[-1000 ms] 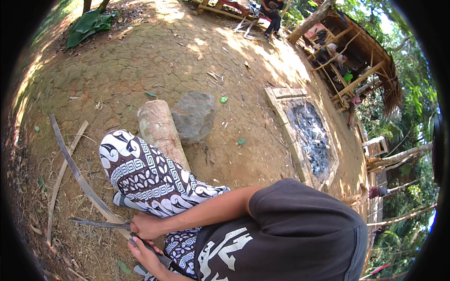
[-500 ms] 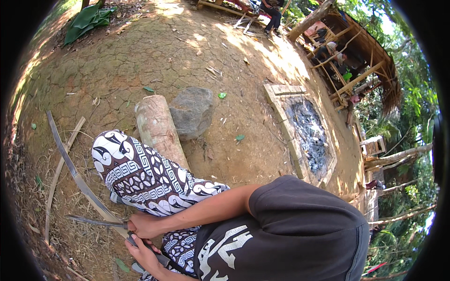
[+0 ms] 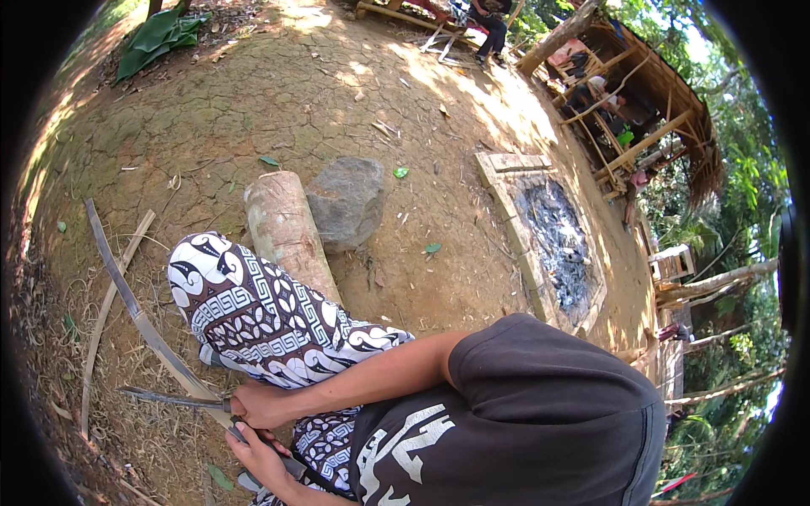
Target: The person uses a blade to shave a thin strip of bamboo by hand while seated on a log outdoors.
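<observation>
A knife (image 3: 173,399) with a dark blade points left, its handle end in my closed right hand (image 3: 260,405). The blade lies across a long, bent split strip (image 3: 152,336), which looks like bamboo. Just below, my left hand (image 3: 260,455) is closed around the strip's near end, its thumb along the top. The strip's far end reaches out over the ground at the left. Both hands are close together beside my patterned trouser leg (image 3: 261,312). My fingers hide part of the knife handle.
Another pale strip (image 3: 105,312) lies on the ground among thin shavings (image 3: 160,447). Ahead of my knee are a cut log (image 3: 283,215) and a grey rock (image 3: 346,202). A framed ash pit (image 3: 553,240) lies right, with people near a thatched shelter (image 3: 666,84) beyond.
</observation>
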Demonstrator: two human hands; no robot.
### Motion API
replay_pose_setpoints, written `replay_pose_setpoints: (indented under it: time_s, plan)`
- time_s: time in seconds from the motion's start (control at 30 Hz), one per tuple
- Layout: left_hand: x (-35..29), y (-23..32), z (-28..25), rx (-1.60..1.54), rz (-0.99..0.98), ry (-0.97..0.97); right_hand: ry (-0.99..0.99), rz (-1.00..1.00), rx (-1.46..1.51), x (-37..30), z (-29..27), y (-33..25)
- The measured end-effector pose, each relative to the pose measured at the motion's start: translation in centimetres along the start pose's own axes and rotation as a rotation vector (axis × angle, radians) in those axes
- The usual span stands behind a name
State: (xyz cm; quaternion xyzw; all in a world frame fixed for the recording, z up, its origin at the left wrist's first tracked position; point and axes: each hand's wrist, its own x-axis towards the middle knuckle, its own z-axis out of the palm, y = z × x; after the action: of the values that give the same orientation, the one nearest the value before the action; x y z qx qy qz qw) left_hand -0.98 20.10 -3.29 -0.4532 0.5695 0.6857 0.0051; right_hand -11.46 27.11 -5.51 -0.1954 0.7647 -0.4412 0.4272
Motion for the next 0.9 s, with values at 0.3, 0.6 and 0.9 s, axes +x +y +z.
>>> replay_pose_setpoints:
  time_s: [0.3, 0.6, 0.9]
  plan:
    - [0.0, 0.0, -0.3, 0.061, 0.015, 0.018, -0.014, 0.011, 0.012, 0.0, 0.0, -0.1]
    - [-0.2, -0.3, -0.1, 0.019, 0.010, 0.006, -0.015, -0.009, 0.028, -0.6, -0.5, -0.3]
    - [-0.3, 0.4, -1.5, -0.391, -0.059, -0.090, -0.019, -0.260, -0.336, 1.4, -2.0, -1.6]
